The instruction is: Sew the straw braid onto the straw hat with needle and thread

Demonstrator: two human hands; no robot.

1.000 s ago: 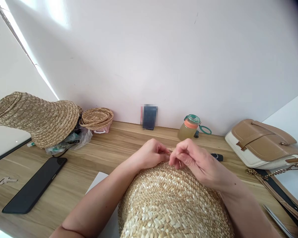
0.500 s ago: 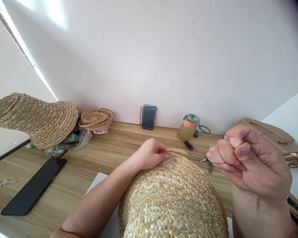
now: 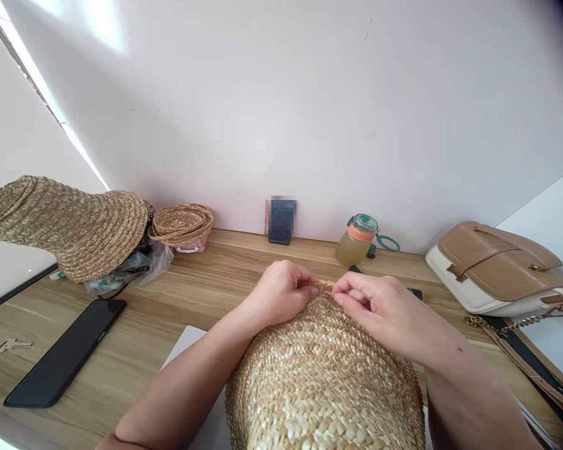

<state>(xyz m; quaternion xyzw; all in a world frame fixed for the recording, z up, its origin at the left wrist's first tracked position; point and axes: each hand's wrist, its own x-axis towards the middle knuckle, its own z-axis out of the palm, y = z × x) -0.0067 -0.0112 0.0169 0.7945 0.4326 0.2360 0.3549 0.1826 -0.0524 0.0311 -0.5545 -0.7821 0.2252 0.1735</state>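
A pale woven straw hat (image 3: 323, 381) fills the lower middle of the head view, its far edge away from me. On that edge my left hand (image 3: 284, 292) pinches the straw between thumb and fingers. Just to the right, my right hand (image 3: 382, 306) meets the same edge, thumb and index finger closed together. A short stretch of straw braid (image 3: 324, 285) shows between the two sets of fingertips. Whatever lies inside the right pinch is hidden. Both forearms rest along the sides of the hat.
A second straw hat (image 3: 75, 225) and a coil of straw braid (image 3: 182, 224) stand at the left. Nearer lie a black phone-like slab (image 3: 65, 356) and a key (image 3: 13, 345). Behind are a propped phone (image 3: 281, 225), a bottle (image 3: 354, 244) and a handbag (image 3: 497, 269).
My right hand came down and left from a raised fist, a thin dark thread across its fingers, to the hat's edge. My left hand kept its pinch there.
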